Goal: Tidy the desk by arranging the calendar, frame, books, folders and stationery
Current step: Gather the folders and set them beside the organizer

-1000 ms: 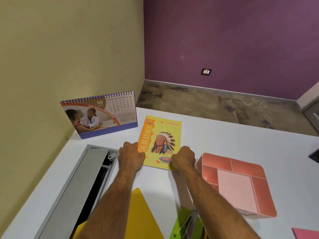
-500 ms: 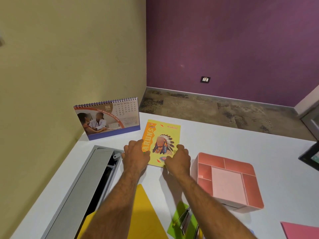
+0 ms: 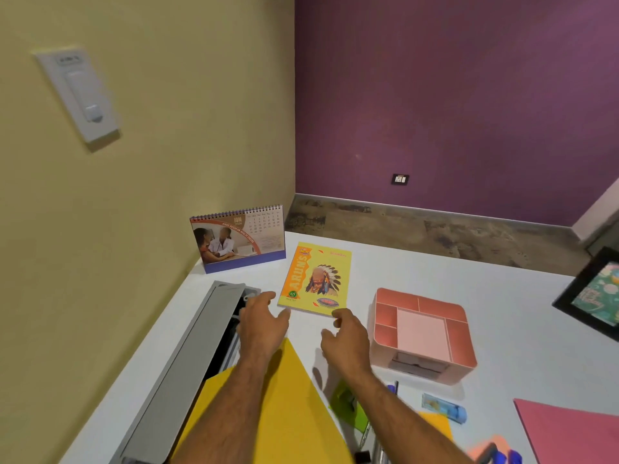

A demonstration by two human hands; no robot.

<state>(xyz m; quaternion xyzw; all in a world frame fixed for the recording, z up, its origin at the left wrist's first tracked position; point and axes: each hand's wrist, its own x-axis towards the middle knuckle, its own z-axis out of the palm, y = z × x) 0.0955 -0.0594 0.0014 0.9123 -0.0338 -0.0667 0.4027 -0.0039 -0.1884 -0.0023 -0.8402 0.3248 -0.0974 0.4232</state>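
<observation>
A yellow notebook (image 3: 316, 279) with an orange spine lies flat on the white desk (image 3: 502, 296), just right of the standing spiral calendar (image 3: 239, 239). My left hand (image 3: 263, 324) hovers at the notebook's near left corner, fingers apart and empty. My right hand (image 3: 346, 339) is off its near right corner, fingers loosely spread, holding nothing. A yellow folder (image 3: 268, 406) lies under my left forearm. A black picture frame (image 3: 594, 293) shows at the right edge.
A pink desk organiser (image 3: 423, 333) stands right of my right hand. A grey cable tray (image 3: 187, 363) with its lid raised runs along the desk's left side. A pink folder (image 3: 576, 430), pens, green sticky notes (image 3: 348, 406) and a small blue item (image 3: 443, 406) lie near the front.
Both hands have let go of the yellow notebook and drawn back toward me with fingers opening. The camera tilted up and right, bringing the black frame into view.
</observation>
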